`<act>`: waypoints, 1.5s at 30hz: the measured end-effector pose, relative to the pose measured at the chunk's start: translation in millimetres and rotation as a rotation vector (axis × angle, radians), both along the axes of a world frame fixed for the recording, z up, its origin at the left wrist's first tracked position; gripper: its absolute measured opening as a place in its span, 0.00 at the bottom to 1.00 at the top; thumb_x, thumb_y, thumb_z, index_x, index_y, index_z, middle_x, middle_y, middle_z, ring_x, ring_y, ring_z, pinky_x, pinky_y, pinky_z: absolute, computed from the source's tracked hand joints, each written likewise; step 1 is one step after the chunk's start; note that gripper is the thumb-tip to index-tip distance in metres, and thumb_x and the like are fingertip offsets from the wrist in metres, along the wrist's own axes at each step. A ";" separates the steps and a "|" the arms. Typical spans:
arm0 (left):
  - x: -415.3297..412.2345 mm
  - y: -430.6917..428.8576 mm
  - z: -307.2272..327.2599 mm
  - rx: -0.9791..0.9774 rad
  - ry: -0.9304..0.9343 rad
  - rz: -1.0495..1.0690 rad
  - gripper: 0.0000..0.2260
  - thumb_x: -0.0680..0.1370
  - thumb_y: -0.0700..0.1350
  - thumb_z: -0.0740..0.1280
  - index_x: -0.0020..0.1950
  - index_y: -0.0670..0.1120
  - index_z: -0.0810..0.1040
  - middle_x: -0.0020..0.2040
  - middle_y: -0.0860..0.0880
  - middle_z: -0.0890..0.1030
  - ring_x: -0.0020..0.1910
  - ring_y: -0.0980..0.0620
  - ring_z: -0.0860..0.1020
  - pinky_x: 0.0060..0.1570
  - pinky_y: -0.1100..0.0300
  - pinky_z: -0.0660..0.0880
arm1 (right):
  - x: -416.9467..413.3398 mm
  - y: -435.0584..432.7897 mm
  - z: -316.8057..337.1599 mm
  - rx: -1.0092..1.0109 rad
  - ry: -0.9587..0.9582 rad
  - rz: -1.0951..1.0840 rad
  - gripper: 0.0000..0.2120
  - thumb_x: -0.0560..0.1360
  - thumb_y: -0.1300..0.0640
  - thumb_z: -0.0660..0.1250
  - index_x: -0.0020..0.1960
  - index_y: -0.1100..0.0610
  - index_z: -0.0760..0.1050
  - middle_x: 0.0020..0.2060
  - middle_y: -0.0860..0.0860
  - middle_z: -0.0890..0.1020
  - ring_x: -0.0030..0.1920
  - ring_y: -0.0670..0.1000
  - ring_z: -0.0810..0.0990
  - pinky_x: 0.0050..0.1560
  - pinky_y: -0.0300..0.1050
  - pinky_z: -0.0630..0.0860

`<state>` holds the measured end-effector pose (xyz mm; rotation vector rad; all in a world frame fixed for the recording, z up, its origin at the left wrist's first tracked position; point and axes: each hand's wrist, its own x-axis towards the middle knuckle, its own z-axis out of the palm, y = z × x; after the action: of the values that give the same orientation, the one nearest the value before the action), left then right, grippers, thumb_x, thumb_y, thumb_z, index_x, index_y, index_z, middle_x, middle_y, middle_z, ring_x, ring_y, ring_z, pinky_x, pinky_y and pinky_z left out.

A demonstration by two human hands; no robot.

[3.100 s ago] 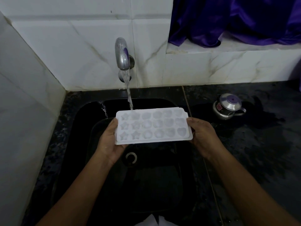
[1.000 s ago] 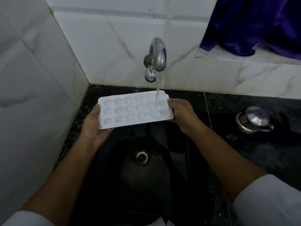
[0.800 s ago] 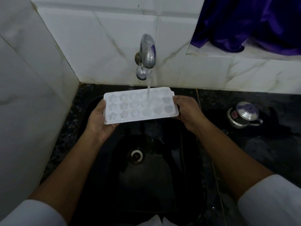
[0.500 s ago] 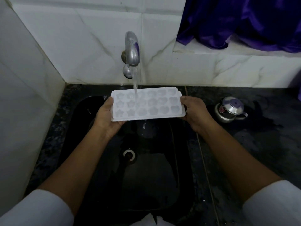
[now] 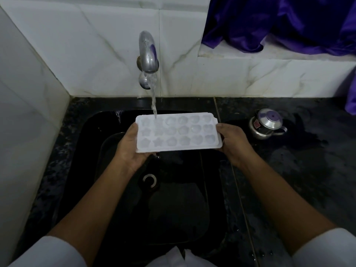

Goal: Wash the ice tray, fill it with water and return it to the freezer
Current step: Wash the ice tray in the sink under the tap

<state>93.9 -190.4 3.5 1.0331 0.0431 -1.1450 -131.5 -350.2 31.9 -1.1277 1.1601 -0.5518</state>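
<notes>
A white ice tray (image 5: pixel 178 132) with star, round and heart shaped cells is held level above the black sink (image 5: pixel 90 135). My left hand (image 5: pixel 129 147) grips its left end from below, thumb on the rim. My right hand (image 5: pixel 232 142) grips its right end. Water runs from the chrome tap (image 5: pixel 148 53) on the wall and lands in the back row near the tray's left end. Drops fall from the tray's front edge.
The sink drain (image 5: pixel 149 180) lies below the tray. A small steel pot with a lid (image 5: pixel 266 125) stands on the wet black counter (image 5: pixel 308 160) at the right. White marble tiles form the back and left walls. Purple cloth (image 5: pixel 279 22) hangs at the upper right.
I have shifted the tray under the stream, so the water now lands near its left end instead of its right part. Both hands keep their grip.
</notes>
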 end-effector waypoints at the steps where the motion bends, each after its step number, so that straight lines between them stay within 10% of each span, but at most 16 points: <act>1: 1.6 7.6 -3.5 0.004 -0.005 0.021 0.22 0.87 0.54 0.60 0.75 0.42 0.75 0.67 0.40 0.83 0.64 0.39 0.83 0.54 0.42 0.84 | 3.3 5.8 -2.2 0.006 0.005 0.007 0.13 0.82 0.60 0.62 0.57 0.64 0.84 0.50 0.61 0.87 0.52 0.63 0.87 0.55 0.61 0.84; 7: 12.6 51.5 -11.5 0.060 -0.055 0.183 0.18 0.88 0.52 0.58 0.60 0.45 0.86 0.59 0.42 0.87 0.53 0.44 0.88 0.45 0.47 0.86 | 40.1 33.7 -13.8 0.050 0.034 0.101 0.12 0.82 0.62 0.62 0.55 0.65 0.84 0.50 0.62 0.87 0.52 0.64 0.86 0.53 0.60 0.83; 21: 47.9 128.3 -8.6 0.099 -0.009 0.401 0.22 0.87 0.54 0.61 0.76 0.44 0.76 0.68 0.41 0.82 0.67 0.41 0.81 0.59 0.44 0.82 | 182.6 -2.5 44.3 0.021 -0.026 0.311 0.18 0.84 0.46 0.62 0.54 0.61 0.78 0.47 0.58 0.85 0.44 0.56 0.86 0.41 0.49 0.83; 26: 33.9 135.6 -4.0 0.085 -0.007 0.431 0.20 0.87 0.52 0.60 0.74 0.43 0.76 0.65 0.40 0.84 0.62 0.42 0.84 0.53 0.46 0.85 | 221.0 -22.5 67.0 0.142 -0.096 0.343 0.18 0.85 0.51 0.61 0.70 0.60 0.73 0.52 0.60 0.82 0.45 0.60 0.85 0.34 0.47 0.83; 36: 25.3 155.7 -9.7 0.089 0.034 0.429 0.21 0.87 0.52 0.60 0.75 0.41 0.75 0.67 0.38 0.82 0.66 0.37 0.81 0.50 0.45 0.86 | 186.9 1.7 61.9 0.159 -0.041 0.387 0.14 0.86 0.49 0.56 0.51 0.58 0.74 0.53 0.61 0.80 0.48 0.60 0.83 0.52 0.58 0.80; 45: 32.7 156.2 -5.0 0.120 0.044 0.336 0.20 0.86 0.54 0.62 0.73 0.44 0.78 0.65 0.40 0.84 0.62 0.41 0.84 0.47 0.46 0.86 | 72.1 87.9 16.1 0.130 0.116 0.379 0.16 0.86 0.50 0.60 0.61 0.59 0.81 0.52 0.57 0.87 0.49 0.56 0.87 0.51 0.53 0.84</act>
<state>126.6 -34.2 -1.5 1.0601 0.3129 -0.8657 -59.4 -262.3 48.0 -1.2401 1.0306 -0.1184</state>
